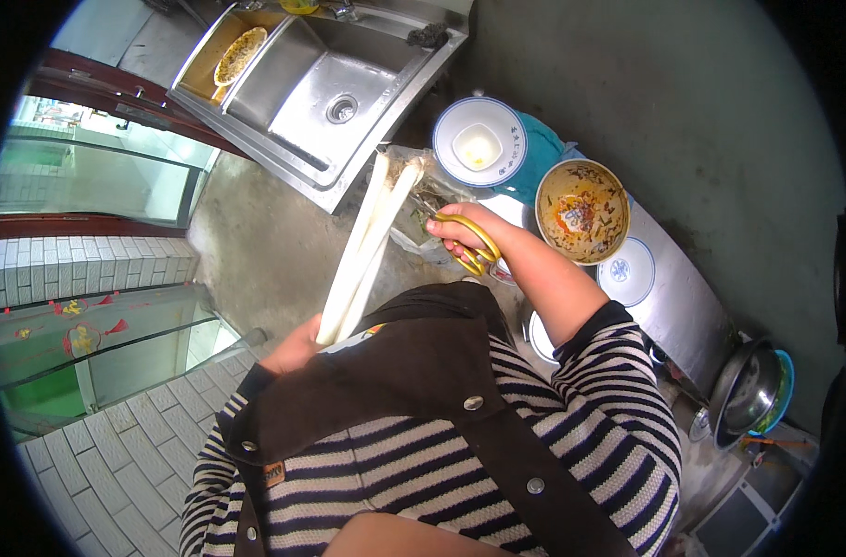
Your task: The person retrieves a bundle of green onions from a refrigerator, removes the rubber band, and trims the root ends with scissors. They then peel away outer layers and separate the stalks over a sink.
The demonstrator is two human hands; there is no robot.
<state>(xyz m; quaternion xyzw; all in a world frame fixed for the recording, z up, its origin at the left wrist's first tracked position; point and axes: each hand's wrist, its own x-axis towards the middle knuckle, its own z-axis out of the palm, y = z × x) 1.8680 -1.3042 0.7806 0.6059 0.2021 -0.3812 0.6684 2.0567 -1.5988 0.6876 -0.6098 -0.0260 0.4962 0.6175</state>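
My left hand (294, 348) grips a few long white scallions (363, 257) near my apron; its fingertips are hidden behind the stalks. The root ends (405, 167) point away from me, beside the sink corner. In my right hand (464, 226) is a pair of scissors with gold handles (475, 244). Their blades reach toward the scallion roots, and whether they touch them cannot be made out. Below the blades lies a clear plastic bag (423, 240) with green scraps inside.
A steel double sink (339, 76) stands ahead, with a food-stained oval dish (242, 56) in its left basin. On the steel table (687, 299) at right are a white bowl (480, 143), a greasy bowl (583, 212) and another bowl (626, 271). Metal basins (743, 393) stand at its near end.
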